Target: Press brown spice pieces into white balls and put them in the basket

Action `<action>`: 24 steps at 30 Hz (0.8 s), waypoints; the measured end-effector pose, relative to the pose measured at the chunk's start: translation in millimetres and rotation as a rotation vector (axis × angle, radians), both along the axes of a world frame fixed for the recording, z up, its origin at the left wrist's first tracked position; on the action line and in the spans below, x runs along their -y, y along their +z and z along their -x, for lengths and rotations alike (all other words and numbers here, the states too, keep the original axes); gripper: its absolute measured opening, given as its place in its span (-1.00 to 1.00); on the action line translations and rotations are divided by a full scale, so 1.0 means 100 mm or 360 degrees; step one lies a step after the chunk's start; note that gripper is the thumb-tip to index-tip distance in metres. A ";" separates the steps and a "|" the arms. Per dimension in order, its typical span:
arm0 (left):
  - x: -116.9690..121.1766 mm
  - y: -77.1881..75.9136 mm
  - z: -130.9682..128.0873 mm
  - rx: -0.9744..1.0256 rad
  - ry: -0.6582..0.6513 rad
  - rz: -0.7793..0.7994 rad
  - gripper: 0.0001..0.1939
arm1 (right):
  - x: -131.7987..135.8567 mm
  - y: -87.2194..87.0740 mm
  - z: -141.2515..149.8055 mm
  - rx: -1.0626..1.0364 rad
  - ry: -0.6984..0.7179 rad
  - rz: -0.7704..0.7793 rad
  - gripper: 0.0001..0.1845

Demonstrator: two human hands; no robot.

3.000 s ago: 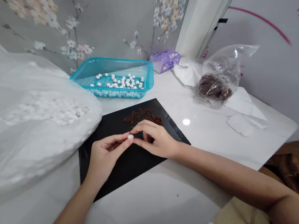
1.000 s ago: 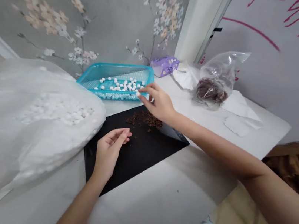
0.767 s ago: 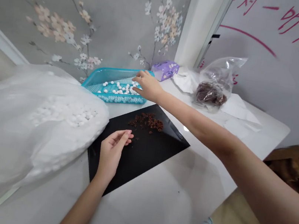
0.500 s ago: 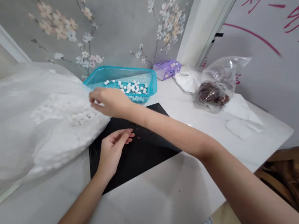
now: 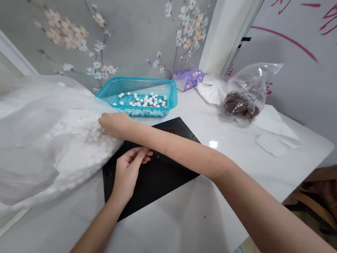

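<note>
At the right end of a large, translucent white plastic bag (image 5: 24, 160), the right hand (image 5: 113, 124) was bent down over small, round white balls (image 5: 95, 134); its fingers were curled and mostly turned from view, so I could not tell whether they gripped one. The left hand (image 5: 127, 171) was over a flat, black, four-cornered sheet (image 5: 154, 188), closed, with its thumb against the index finger (anything tiny between them would have been hidden). The right forearm crossed above that sheet, partly covering a scatter of dark reddish-brown crumbs (image 5: 169, 129) towards its far corner. Beyond the sheet, a turquoise, perforated plastic basket (image 5: 134, 112) held more loose white balls, spread over its bottom. A purple, flower-printed packet (image 5: 188, 79) stood just beside the basket, and farther right a clear plastic bag (image 5: 251, 82) containing a dark brown mass (image 5: 238, 105) rested on the glossy white table (image 5: 171, 232).
</note>
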State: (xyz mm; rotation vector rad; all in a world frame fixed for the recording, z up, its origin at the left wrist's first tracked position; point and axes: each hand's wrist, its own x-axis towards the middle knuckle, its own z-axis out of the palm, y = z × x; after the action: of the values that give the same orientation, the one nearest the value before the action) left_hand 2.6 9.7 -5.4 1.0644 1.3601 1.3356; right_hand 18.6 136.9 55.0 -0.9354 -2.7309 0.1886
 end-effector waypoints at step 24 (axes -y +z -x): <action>0.02 0.09 -0.05 0.0003 0.0136 0.0001 -0.75 | 0.69 -0.46 -1.47 -0.1008 -0.0034 0.0338 -0.75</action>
State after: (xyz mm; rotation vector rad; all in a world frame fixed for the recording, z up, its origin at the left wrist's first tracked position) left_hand 7.4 7.6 3.2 1.0137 1.4185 1.3978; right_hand 165.5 68.1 9.4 -0.7824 -2.1401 0.6583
